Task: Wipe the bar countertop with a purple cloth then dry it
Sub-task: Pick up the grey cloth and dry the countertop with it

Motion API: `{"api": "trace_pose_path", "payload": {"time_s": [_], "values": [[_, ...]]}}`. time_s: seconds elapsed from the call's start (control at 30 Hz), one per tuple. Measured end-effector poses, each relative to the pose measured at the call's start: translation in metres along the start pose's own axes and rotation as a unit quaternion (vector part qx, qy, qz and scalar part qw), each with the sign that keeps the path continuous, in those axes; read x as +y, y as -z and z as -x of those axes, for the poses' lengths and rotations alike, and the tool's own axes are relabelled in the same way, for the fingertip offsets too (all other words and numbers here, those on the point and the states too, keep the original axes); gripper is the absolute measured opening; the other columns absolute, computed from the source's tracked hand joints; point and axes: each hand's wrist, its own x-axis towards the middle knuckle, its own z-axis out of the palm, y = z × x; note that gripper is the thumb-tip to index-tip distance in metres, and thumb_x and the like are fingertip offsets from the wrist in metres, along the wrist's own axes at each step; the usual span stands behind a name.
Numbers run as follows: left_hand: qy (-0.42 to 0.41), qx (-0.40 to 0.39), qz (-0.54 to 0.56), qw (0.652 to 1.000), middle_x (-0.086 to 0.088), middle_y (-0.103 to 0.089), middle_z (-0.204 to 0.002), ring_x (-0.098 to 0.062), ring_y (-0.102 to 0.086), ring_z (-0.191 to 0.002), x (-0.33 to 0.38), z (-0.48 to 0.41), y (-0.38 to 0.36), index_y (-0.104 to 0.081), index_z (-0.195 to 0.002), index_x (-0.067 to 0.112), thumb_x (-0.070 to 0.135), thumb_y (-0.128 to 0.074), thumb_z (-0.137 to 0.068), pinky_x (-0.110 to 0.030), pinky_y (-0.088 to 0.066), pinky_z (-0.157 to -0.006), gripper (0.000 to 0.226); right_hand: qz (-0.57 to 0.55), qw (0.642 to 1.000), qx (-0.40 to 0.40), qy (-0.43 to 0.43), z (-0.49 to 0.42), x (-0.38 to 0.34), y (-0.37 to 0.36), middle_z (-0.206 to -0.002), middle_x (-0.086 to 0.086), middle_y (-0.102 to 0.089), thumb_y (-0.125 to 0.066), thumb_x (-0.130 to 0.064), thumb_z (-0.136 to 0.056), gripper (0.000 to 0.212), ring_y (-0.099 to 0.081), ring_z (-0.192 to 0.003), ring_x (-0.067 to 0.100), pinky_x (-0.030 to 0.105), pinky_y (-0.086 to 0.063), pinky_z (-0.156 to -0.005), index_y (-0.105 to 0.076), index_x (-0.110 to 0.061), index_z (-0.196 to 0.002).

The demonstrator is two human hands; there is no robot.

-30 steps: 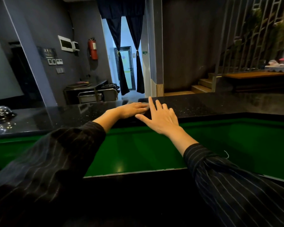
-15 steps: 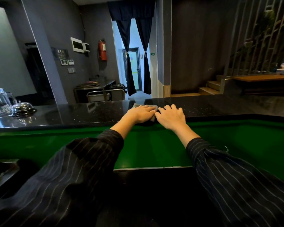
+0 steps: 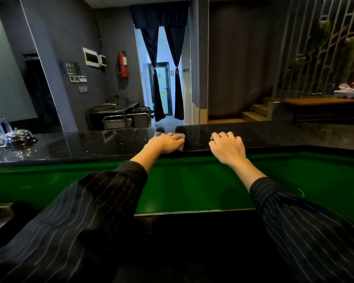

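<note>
On the black worktop [image 3: 274,137], left hand [image 3: 166,142] pressed flat on the cloth [image 3: 182,137], right hand [image 3: 228,149] nearby, loosely curled, holding nothing

Left hand [image 3: 165,143] atop cloth [image 3: 182,137] on countertop [image 3: 274,137]

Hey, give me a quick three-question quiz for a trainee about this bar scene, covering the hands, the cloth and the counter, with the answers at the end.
1. True or false: the right hand holds the cloth.
2. Multiple choice: what colour is the panel below the bar top? A. green B. red C. white
3. Fill in: the left hand presses the cloth onto the black ___.

Key: 1 false, as the right hand holds nothing; 2 A; 3 countertop.
</note>
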Motion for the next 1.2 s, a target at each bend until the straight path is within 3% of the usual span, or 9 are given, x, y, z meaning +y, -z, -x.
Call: {"api": "trace_pose_path", "payload": {"time_s": [0.3,0.47,0.6,0.73,0.93,1.07,1.2], "values": [[-0.065,-0.017,0.000,0.998,-0.003,-0.020,-0.160,-0.027,-0.017,-0.147,0.086,-0.020,-0.004,-0.019,-0.148,0.034,0.056,-0.012,-0.091,-0.058,-0.010,-0.117,0.062,-0.007,1.000,0.007,0.000,-0.001,0.005,0.002,-0.126,0.012,-0.059,-0.029,-0.032,-0.098,0.035,-0.049,-0.115,0.034,0.046,-0.039,-0.090,-0.053,-0.016,-0.118],[-0.129,0.074,0.000,0.989,0.001,-0.030,-0.156,-0.023,-0.028,-0.143,0.071,0.041,-0.007,-0.028,-0.146,0.032,0.058,-0.031,-0.093,-0.047,-0.025,-0.114,0.059,-0.071,0.997,-0.026,-0.006,0.002,0.008,0.008,-0.132,0.009,-0.058,-0.029,-0.027,-0.099,0.036,-0.045,-0.121,0.032,0.045,-0.034,-0.095,-0.053,-0.020,-0.124],[-0.079,0.093,-0.026,0.992,0.008,-0.034,-0.154,-0.021,-0.034,-0.140,0.012,0.073,0.001,-0.024,-0.145,0.041,0.066,-0.053,-0.079,-0.046,-0.037,-0.106,0.077,-0.076,0.996,-0.044,-0.001,0.002,0.010,0.007,-0.136,0.005,-0.057,-0.032,-0.027,-0.099,0.037,-0.043,-0.124,0.031,0.044,-0.034,-0.095,-0.053,-0.022,-0.128],[-0.033,0.104,-0.048,0.993,0.005,-0.035,-0.153,-0.022,-0.037,-0.137,-0.010,0.076,-0.001,-0.023,-0.146,0.038,0.050,-0.062,-0.075,-0.044,-0.038,-0.105,0.082,-0.048,0.998,-0.030,0.002,0.001,0.008,0.009,-0.130,0.010,-0.058,-0.031,-0.028,-0.098,0.032,-0.046,-0.117,0.034,0.045,-0.036,-0.090,-0.053,-0.020,-0.120],[-0.070,0.116,-0.052,0.989,-0.001,-0.038,-0.150,-0.024,-0.038,-0.135,0.002,0.097,-0.006,-0.029,-0.146,0.028,0.022,-0.060,-0.072,-0.044,-0.034,-0.110,0.081,-0.064,0.995,-0.076,-0.031,0.001,0.001,0.015,-0.133,0.011,-0.054,-0.028,-0.027,-0.097,0.034,-0.043,-0.122,0.033,0.046,-0.033,-0.094,-0.051,-0.019,-0.122],[-0.103,0.136,0.039,0.985,-0.002,-0.048,-0.143,-0.026,-0.049,-0.124,-0.014,0.124,-0.005,-0.038,-0.140,0.034,0.001,-0.052,-0.070,-0.040,-0.044,-0.096,0.079,-0.098,0.993,-0.064,-0.035,0.010,-0.024,0.021,-0.141,0.012,-0.049,-0.038,-0.022,-0.092,0.044,-0.036,-0.133,0.033,0.050,-0.029,-0.106,-0.045,-0.017,-0.136],[-0.100,0.158,0.217,0.958,-0.007,-0.065,-0.116,-0.025,-0.062,-0.096,-0.047,0.144,0.004,-0.047,-0.115,0.021,-0.004,-0.047,-0.068,-0.039,-0.051,-0.078,0.053,-0.206,0.968,-0.079,0.120,0.029,-0.091,0.027,-0.153,0.004,-0.036,-0.060,-0.015,-0.078,0.072,-0.032,-0.140,0.029,0.051,-0.032,-0.110,-0.036,-0.029,-0.145]]}}
